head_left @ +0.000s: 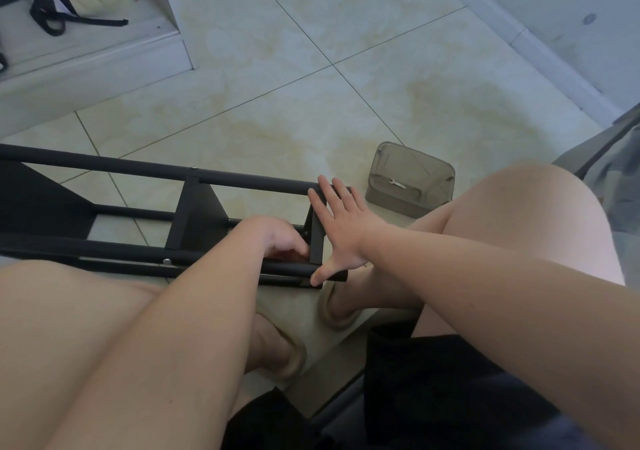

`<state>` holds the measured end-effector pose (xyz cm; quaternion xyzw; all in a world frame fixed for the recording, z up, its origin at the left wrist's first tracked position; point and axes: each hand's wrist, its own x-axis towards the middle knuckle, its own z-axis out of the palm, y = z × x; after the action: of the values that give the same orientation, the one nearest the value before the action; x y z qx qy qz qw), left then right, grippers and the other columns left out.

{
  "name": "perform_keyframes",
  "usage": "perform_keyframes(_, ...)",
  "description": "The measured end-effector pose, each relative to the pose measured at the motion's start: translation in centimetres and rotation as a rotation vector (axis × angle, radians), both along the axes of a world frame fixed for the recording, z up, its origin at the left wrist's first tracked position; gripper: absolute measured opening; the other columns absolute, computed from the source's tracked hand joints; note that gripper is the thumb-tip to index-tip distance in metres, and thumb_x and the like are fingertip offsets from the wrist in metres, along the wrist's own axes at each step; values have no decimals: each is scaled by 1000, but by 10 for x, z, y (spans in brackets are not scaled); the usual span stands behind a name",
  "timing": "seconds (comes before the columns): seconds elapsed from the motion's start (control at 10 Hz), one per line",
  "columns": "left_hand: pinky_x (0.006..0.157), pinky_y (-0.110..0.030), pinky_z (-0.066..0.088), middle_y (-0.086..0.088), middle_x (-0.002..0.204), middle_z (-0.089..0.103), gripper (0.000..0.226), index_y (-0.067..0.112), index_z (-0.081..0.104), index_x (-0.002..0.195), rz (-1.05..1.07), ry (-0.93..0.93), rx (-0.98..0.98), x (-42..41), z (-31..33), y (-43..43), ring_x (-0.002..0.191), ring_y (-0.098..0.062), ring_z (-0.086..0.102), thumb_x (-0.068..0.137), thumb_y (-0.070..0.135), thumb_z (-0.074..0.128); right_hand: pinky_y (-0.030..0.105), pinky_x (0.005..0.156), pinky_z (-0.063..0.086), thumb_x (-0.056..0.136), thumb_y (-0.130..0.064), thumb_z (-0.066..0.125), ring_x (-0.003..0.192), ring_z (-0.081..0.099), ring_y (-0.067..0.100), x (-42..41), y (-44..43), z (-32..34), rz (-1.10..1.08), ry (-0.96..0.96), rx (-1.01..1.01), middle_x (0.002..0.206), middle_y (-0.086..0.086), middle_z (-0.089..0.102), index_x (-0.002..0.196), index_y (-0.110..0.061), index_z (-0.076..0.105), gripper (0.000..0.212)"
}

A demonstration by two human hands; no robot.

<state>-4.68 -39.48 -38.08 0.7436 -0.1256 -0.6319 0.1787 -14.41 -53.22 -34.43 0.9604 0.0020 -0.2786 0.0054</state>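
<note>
Tile floor point(311, 51) stretches pale before you. Across it lies the black metal frame point(138, 167) on its side, its end near your knees. Your right hand point(341, 222) presses flat on that end, fingers straight and spread, fingertips on the upper bar, thumb on the lower. Your left hand point(282, 240) reaches inside the frame, fingers curled by the end plate; whether they grip anything cannot be told. Just beside the frame sits a translucent box point(433, 172) holding a small wrench point(394, 183).

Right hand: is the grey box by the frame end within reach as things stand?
Likely yes. The right hand rests flat on the end of the black frame, holding nothing; the grey box sits on the floor just beyond it, with nothing between them.
</note>
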Motion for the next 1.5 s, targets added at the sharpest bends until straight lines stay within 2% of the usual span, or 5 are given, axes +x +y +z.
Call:
perform_keyframes(0.2,77,-31,42,-8,75,66,16,8,75,82,31,86,-13,1,5,1,70,-22,57,87,8,59,53,123,-12,52,-100,56,149,-29,40,0,0,0,-1,-1,0,161,18,-34,157,-10,-24,160)
perform_keyframes(0.5,103,-44,48,-16,101,71,21,2,75,97,14,5,21,0,4,0,92,-28,63,84,16,67,53,123,-12,52,-100,57,149,-29,40,0,0,1,-4,3,0,161,18,-35,156,-10,-25,160)
perform_keyframes(0.6,76,-33,41,-6,69,60,27,14,68,60,28,48,3,-1,2,1,67,-22,51,84,7,60,53,122,-12,52,-99,57,149,-29,40,0,1,1,-5,-1,-8,161,18,-34,156,-10,-24,160)
perform_keyframes(1.0,106,-50,47,-16,100,70,32,1,74,101,-24,-95,-2,-1,1,0,93,-31,63,76,21,70,53,123,-12,52,-99,58,149,-29,39,0,1,3,-9,9,-1,161,18,-35,157,-11,-24,160)
perform_keyframes(1.5,108,-51,45,-13,101,70,32,5,75,102,-36,-72,6,0,4,0,98,-30,64,74,21,70,53,123,-12,54,-97,60,149,-31,38,0,2,6,-11,22,3,160,17,-36,156,-10,-25,158)
